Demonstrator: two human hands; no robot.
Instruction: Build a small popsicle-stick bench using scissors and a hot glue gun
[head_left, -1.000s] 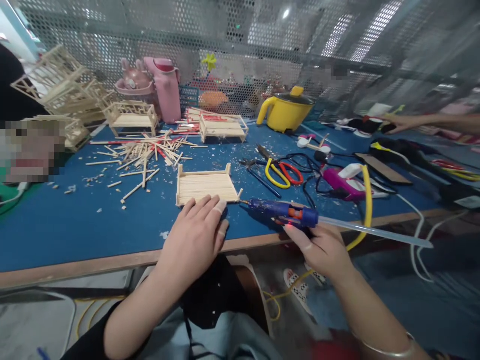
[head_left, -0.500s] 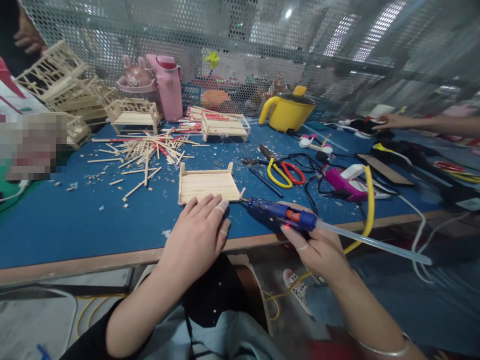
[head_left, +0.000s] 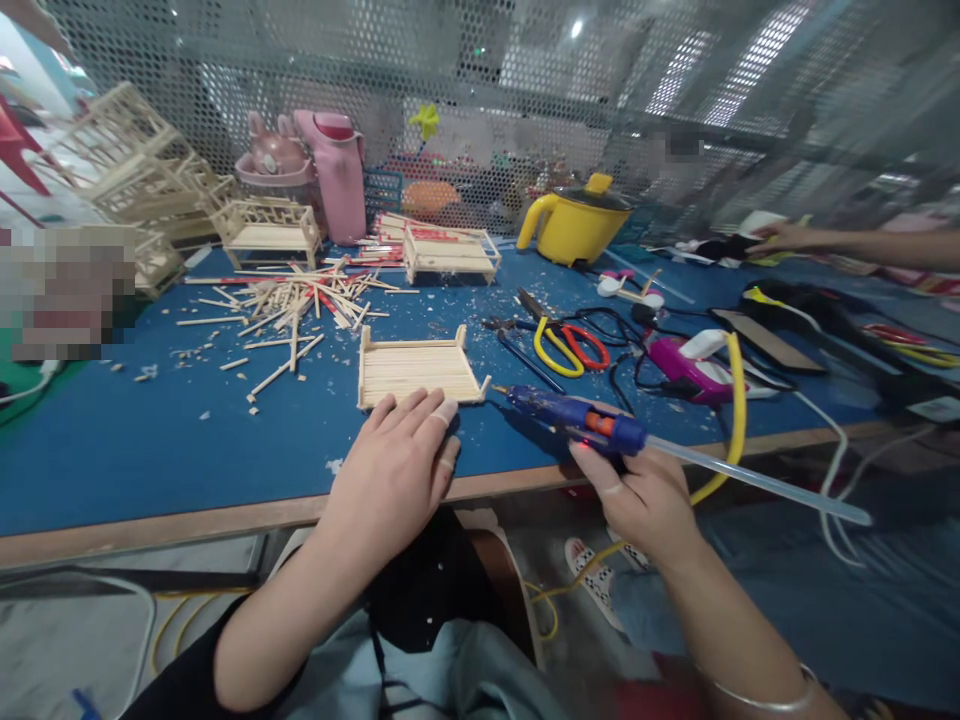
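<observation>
A small wooden-stick frame [head_left: 417, 366], like a miniature bed with short corner posts, lies on the blue table in front of me. My left hand [head_left: 405, 450] rests on its near edge, fingers stretched out and lying flat, with pale wraps on some fingertips. My right hand [head_left: 637, 490] is wrapped round a blue hot glue gun [head_left: 574, 415] with a clear glue stick [head_left: 757, 478] sticking out of its back. The gun's nozzle points left, just right of the frame's near right corner and apart from it.
Loose sticks [head_left: 300, 300] lie in a heap at the left. Finished stick models [head_left: 268, 235] stand behind. Scissors [head_left: 559, 345], pliers [head_left: 521, 350], a purple device [head_left: 690, 370] and a yellow pot [head_left: 577, 225] lie farther right. Another person's hand [head_left: 784, 238] reaches in at the far right.
My right hand has drawn the glue gun slightly right, taking its nozzle off the frame's corner. My left hand stays put. A person's hand at the upper left has moved.
</observation>
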